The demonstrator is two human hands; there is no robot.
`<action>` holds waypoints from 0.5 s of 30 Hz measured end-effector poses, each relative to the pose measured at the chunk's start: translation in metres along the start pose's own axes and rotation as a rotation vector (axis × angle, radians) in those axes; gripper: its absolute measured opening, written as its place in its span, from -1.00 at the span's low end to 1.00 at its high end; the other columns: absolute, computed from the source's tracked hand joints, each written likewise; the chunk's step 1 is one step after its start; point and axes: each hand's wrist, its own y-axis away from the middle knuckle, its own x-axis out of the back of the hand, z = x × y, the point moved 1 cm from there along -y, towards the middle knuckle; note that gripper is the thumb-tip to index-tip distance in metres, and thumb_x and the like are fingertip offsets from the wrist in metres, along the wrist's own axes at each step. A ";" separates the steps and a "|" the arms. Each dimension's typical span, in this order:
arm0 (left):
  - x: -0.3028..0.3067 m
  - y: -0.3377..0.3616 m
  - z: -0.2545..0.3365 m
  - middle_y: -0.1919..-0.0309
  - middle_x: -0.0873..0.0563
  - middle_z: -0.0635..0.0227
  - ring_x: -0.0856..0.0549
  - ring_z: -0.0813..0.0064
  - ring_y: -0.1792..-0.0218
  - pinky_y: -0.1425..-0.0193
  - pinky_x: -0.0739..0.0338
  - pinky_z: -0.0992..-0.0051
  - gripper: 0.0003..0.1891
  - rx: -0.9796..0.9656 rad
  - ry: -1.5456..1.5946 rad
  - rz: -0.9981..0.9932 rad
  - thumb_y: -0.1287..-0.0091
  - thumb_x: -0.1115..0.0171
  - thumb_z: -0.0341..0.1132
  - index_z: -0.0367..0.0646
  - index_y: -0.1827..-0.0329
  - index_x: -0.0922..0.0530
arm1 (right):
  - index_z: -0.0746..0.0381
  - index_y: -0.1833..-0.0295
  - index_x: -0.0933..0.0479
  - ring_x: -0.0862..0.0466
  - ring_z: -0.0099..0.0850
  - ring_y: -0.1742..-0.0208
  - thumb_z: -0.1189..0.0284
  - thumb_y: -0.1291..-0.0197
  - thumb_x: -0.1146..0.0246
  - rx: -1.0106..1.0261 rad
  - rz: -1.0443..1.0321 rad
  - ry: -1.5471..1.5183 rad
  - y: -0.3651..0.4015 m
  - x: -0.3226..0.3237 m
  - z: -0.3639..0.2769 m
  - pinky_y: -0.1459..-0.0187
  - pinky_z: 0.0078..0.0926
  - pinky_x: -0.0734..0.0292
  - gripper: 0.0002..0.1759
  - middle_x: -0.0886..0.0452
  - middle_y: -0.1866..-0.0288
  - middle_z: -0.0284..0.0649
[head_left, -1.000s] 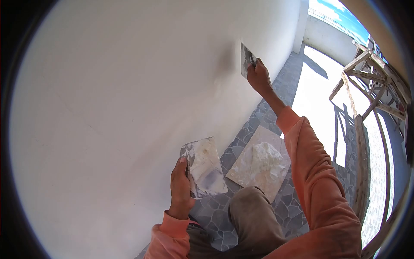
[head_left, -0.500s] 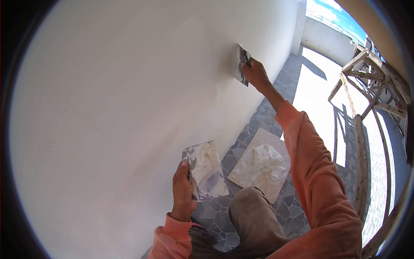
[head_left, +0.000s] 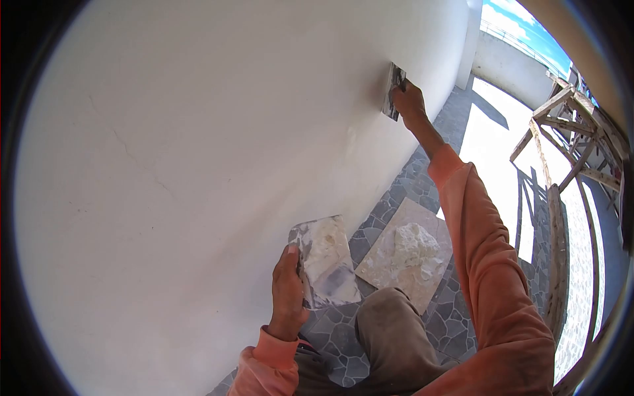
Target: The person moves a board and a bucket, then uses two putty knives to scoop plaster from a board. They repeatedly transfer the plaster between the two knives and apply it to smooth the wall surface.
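Observation:
My right hand (head_left: 411, 104) is closed on the handle of a plastering trowel (head_left: 394, 89), whose blade lies against the white wall (head_left: 218, 132) at arm's length. Low and close to my body, my left hand (head_left: 288, 287) grips a second trowel (head_left: 328, 264) by its near side. Its flat face is turned up and carries a smear of whitish putty; the handle is mostly hidden by my fingers. On the floor between my arms lies a square board (head_left: 376, 267) with a lumpy heap of white putty (head_left: 417, 247).
Grey stone-patterned floor (head_left: 456, 330) runs along the wall's foot. To the right stands a rough wooden trestle (head_left: 561, 109) with long poles (head_left: 556, 251). My bent knee (head_left: 389, 317) is just below the board. A low wall (head_left: 505, 63) closes the far end.
My right hand and its trowel have moved further right and slightly up along the wall. The view has shifted a little; my left hand still holds its trowel in much the same pose.

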 end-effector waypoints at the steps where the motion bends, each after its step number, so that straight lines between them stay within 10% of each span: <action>1: -0.001 0.001 0.002 -0.05 -0.63 0.25 -0.65 0.43 -0.04 -0.15 -0.55 0.44 -0.62 -0.001 -0.005 -0.009 -0.59 0.16 -0.18 -0.27 -0.21 -0.45 | 0.32 -0.04 -0.57 -0.67 -0.23 0.26 0.40 -0.25 -0.13 0.131 0.008 0.056 0.009 0.000 0.003 0.14 -0.30 -0.54 -0.68 -0.67 0.31 -0.06; 4: -0.004 0.002 0.003 -0.04 -0.64 0.25 -0.65 0.43 -0.03 -0.15 -0.54 0.45 -0.62 -0.003 -0.020 -0.023 -0.59 0.15 -0.18 -0.27 -0.22 -0.45 | 0.31 -0.18 -0.52 -0.69 0.01 0.05 0.35 -0.33 -0.10 0.442 -0.040 0.113 0.029 0.003 0.016 -0.05 -0.25 -0.54 -0.61 -0.68 0.14 0.10; 15: -0.004 0.004 0.003 -0.05 -0.63 0.24 -0.65 0.43 -0.05 -0.15 -0.55 0.44 -0.63 -0.007 -0.061 0.007 -0.58 0.14 -0.19 -0.28 -0.21 -0.45 | 0.30 -0.20 -0.49 -0.67 -0.07 0.02 0.36 -0.34 -0.08 0.229 0.112 0.148 -0.026 0.000 0.018 -0.03 -0.21 -0.53 -0.61 -0.66 0.08 0.07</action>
